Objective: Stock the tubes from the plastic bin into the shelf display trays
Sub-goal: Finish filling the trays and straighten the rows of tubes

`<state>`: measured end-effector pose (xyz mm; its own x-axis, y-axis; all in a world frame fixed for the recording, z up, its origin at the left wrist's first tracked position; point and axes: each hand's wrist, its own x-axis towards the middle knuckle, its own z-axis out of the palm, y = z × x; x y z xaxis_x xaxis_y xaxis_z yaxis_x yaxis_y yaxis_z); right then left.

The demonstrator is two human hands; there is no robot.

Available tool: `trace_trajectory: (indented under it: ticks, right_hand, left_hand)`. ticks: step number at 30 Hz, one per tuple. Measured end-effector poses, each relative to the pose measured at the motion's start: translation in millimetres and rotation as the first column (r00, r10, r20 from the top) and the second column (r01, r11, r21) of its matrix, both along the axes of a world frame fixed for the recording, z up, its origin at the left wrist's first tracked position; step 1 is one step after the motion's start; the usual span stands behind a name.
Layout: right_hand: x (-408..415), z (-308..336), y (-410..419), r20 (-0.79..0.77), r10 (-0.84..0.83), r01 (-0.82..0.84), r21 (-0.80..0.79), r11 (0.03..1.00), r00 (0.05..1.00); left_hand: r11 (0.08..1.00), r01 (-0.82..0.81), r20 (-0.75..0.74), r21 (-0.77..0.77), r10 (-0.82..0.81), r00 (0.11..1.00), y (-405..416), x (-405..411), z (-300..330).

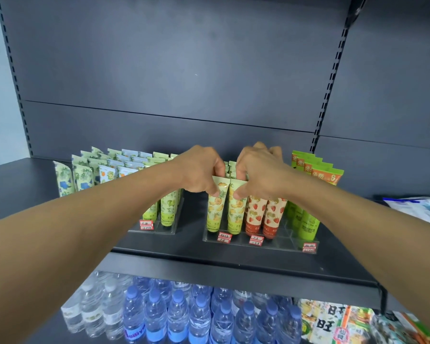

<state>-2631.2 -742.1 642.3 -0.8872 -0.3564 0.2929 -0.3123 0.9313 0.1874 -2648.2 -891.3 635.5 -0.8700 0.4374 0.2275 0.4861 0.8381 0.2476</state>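
Note:
Two clear display trays stand on the dark shelf (196, 254). In the right tray (278, 244), yellow pineapple tubes (215, 209) fill the left rows, strawberry tubes (271, 217) the middle, green tubes (305, 224) the right. My left hand (199, 172) pinches the top of the front left pineapple tube. My right hand (258, 172) pinches the top of the pineapple tube beside it (236, 212), fingers curled over the rows behind. The left tray (164, 229) holds lime, orange and blue-flower tubes (85, 175). The plastic bin is out of view.
Red price tags (224, 237) are clipped to the tray fronts. A white and blue packet (417, 207) lies at the shelf's right end. Water bottles (179, 316) and snack packs (333, 321) fill the shelf below. The dark back panel (184, 70) rises behind.

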Motion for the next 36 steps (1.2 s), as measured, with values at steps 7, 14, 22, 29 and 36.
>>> trace_trajectory:
  ticks: [7,14,22,29,36]
  right_hand:
    - [-1.3,-3.9,0.5,-0.012,-0.008,0.007,-0.035,0.999,1.000]
    - [-1.9,-8.3,1.1,0.000,-0.016,0.016,-0.094,0.995,1.000]
    - [1.7,-7.0,1.3,-0.012,-0.038,0.037,-0.090,0.995,0.999]
    - [2.8,-6.4,1.2,-0.011,-0.044,0.043,-0.069,0.997,0.999]
    - [4.0,-7.4,0.4,-0.027,-0.039,0.038,-0.052,0.998,0.999]
  left_hand:
    - [1.000,0.012,-0.011,0.007,-0.012,1.000,-0.1,-0.7,0.5]
    - [1.000,0.011,-0.001,0.023,-0.011,1.000,-0.4,-1.1,1.0]
    - [0.999,-0.012,0.003,0.038,0.012,1.000,-0.3,0.0,-1.7]
    - [1.000,-0.019,0.006,0.022,0.019,1.000,0.5,2.2,-2.7]
    - [1.000,-0.024,0.004,0.001,0.024,1.000,-0.4,3.6,-0.4]
